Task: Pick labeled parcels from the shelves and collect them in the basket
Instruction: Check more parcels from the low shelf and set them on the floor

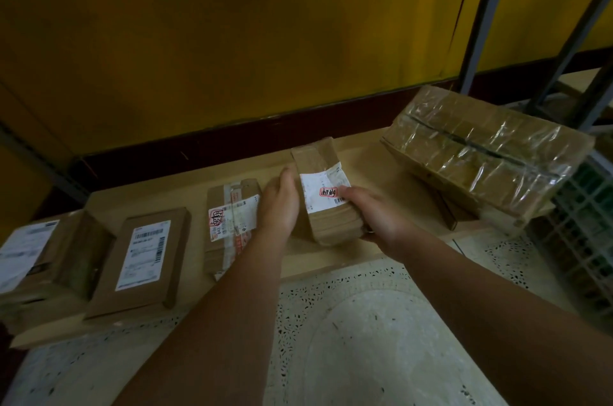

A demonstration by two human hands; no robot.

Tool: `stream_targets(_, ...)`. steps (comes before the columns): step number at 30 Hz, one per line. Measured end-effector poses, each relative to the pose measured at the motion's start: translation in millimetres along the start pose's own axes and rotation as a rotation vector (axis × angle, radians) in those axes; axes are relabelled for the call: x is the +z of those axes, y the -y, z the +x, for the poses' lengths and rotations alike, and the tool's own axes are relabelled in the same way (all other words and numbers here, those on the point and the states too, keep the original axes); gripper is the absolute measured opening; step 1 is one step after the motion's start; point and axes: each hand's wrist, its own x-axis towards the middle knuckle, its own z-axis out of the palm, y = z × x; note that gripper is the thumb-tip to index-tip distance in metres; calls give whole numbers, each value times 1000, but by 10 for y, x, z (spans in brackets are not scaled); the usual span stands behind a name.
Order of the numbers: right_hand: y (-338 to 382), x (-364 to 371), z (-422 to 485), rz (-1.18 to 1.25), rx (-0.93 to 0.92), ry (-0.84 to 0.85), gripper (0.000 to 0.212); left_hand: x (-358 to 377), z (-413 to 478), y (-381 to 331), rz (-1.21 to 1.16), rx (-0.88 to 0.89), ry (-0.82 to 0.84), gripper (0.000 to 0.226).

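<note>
With both hands, left hand (280, 203) and right hand (374, 216), clamped on the labeled cardboard parcel (323, 190), lifting it level off the shelf (365, 153) between them looked wisest.

Four parcels in a row on the shelf (365, 153), taped box (481, 153) at right (basket (583, 223) beyond it)

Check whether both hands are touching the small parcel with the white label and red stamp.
Touching. The head view shows the left hand pressed against the small parcel on its left side and the right hand gripping its right side, thumb on the label.
</note>
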Motion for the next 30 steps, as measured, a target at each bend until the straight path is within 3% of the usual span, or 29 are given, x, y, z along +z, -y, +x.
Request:
stream_targets(4, -29, 38, 65, -63, 50, -23, 40, -312, 193, 244, 162, 33, -298, 36)
stream_targets(7, -29, 173, 130, -63, 61, -56, 29, -610, 255, 384, 300, -184, -412, 60)
stream_targets(9, -34, 294, 160, -35, 78, -48, 25, -782, 298, 486, 197, -333, -360, 65)
stream_targets(12, -70, 505, 200, -16, 106, -8, 23, -963, 271, 638, -21, -443, -158, 22)
stream_targets(14, -85, 658, 225, -38, 93, 4, 24, -1041, 198, 666, 26, -466, -21, 37)
stream_targets(17, -104, 783, 292, -51, 84, -10, 32, -1102, 290, 804, 65, -475, 45, 67)
stream_targets(20, -82, 754, 268, 47, 114, 27, 16, -1138, 563, 1094, -92, -478, 25, 112)
stream_targets(21, -85, 722, 266, 65, 117, 48, 14, -1132, 555, 1106, -138, -499, 9, 109)
stream_targets(25, -86, 612, 237, 146, 142, 62, 25, -1029, 415, 898, -166, -356, -23, 43)
stream_targets(30, -52, 381, 256, 190, 88, 90, 27, -760, 320, 761, -114, -184, -65, 43)
